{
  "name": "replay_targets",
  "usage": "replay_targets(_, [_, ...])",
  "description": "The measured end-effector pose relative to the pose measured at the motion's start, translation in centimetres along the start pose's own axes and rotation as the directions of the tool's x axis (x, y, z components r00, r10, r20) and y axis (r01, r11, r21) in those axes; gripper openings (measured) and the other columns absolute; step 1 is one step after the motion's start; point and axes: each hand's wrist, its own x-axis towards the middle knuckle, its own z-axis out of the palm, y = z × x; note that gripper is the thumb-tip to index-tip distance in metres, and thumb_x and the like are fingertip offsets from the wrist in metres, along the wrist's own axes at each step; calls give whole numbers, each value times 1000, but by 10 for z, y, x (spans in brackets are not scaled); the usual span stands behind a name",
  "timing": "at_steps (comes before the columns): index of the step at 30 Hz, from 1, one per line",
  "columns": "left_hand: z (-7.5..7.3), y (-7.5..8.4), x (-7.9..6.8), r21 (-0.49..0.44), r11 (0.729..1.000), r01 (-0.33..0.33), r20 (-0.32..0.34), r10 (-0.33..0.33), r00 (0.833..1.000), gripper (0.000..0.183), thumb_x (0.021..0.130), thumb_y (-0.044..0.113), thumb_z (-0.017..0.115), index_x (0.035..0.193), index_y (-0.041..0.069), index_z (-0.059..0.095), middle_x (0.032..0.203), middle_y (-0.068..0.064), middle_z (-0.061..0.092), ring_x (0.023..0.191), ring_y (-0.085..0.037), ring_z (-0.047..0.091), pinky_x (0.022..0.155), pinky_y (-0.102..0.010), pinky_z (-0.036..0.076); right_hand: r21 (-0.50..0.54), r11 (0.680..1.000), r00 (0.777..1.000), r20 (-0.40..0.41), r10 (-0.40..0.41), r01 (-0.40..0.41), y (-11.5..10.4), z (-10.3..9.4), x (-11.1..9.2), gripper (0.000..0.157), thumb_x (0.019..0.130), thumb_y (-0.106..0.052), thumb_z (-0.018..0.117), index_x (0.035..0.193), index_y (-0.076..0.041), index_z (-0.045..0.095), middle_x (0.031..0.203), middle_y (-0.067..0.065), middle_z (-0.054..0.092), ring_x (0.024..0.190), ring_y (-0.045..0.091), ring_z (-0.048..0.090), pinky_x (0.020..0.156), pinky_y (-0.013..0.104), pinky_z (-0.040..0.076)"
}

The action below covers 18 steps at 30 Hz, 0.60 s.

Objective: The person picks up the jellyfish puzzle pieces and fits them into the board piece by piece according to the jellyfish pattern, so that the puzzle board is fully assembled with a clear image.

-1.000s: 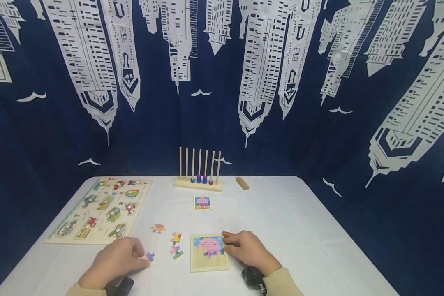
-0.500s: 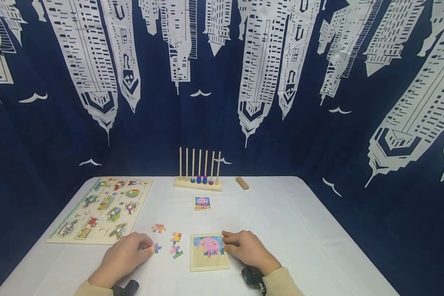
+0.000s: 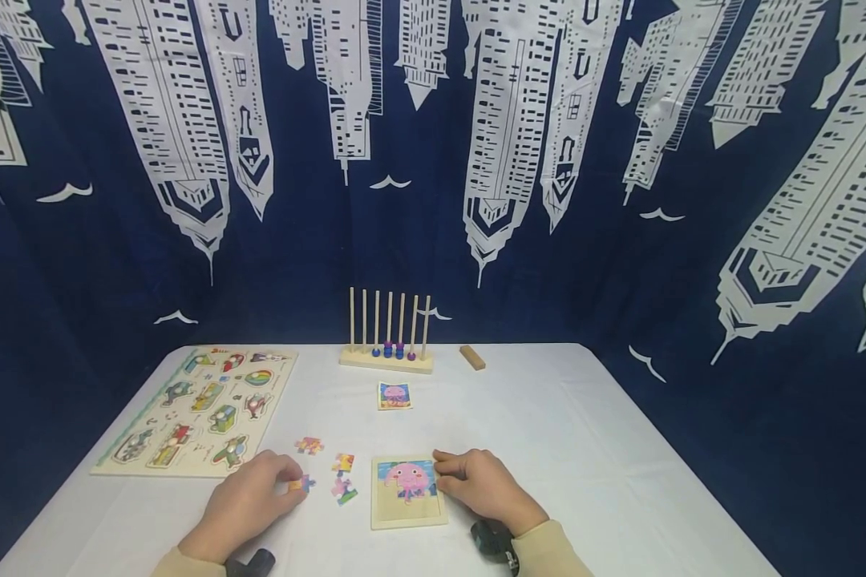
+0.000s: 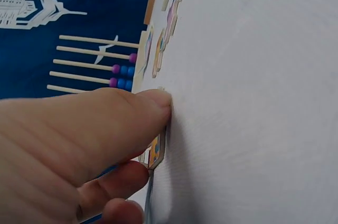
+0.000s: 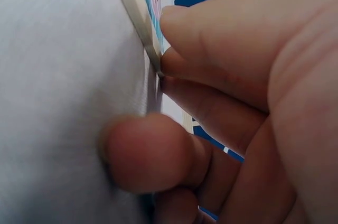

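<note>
Between thumb and forefinger my left hand (image 3: 256,501) pinches a small orange-and-blue jigsaw piece (image 3: 305,483), low over the white table. Part of that piece (image 4: 156,150) shows below the thumb in the left wrist view; the rest is hidden. A square wooden puzzle tray (image 3: 393,517) lies in front, its upper half filled with a pink octopus picture and its lower part bare wood. My right hand (image 3: 489,487) holds the tray's right edge, fingertips right at the frame. Several loose pieces lie left of the tray, among them a pink-and-green piece (image 3: 344,490) and a yellow piece (image 3: 343,462).
An orange piece (image 3: 309,445) lies farther back. Behind the tray is a small octopus picture card (image 3: 394,395). A wooden bead stand (image 3: 386,361) with upright rods and a wooden block (image 3: 472,357) stand at the back. On the left lies a large vehicle puzzle board (image 3: 209,417).
My left hand has moved forward and to the right with the pinched jigsaw piece, toward the loose pieces. The right hand and the tray have stayed in place.
</note>
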Motion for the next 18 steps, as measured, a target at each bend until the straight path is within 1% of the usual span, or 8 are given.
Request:
replay_targets(3, [1, 2, 0, 4, 1000, -4, -1, 4, 1000, 23, 79, 34, 87, 97, 24, 76, 96, 5, 68, 92, -19, 69, 78, -47, 57, 1, 1000, 1000, 3, 9, -9, 1, 0, 1, 29, 93, -27, 76, 118, -12, 78, 136, -3, 68, 134, 28, 59, 113, 63, 37])
replay_targets(7, [3, 3, 0, 2, 1000, -12, -6, 12, 1000, 22, 79, 32, 87, 96, 24, 76, 95, 6, 68, 92, -18, 68, 78, -46, 57, 10, 1000, 1000, 12, 18, -18, 1, -1, 1, 29, 93, -26, 75, 118, -11, 77, 137, -2, 67, 134, 28, 59, 112, 60, 40])
replay_targets(11, [4, 3, 0, -2, 1000, -20, -18, 20, 1000, 22, 79, 31, 88, 96, 24, 76, 95, 6, 68, 90, -17, 68, 76, -44, 57, 18, 1000, 1000, 14, 19, -19, 0, -2, 1, 29, 93, -26, 75, 118, -11, 77, 137, -1, 67, 135, 28, 58, 112, 60, 40])
replay_targets(18, [6, 3, 0, -21, 999, -41, -39, 40, 998, 25, 79, 29, 88, 100, 24, 76, 99, 6, 70, 96, -21, 70, 78, -46, 57, 16, 1000, 1000, 12, 11, -12, -1, -2, 0, 29, 94, -26, 75, 118, -10, 77, 137, 0, 67, 135, 30, 58, 111, 60, 41])
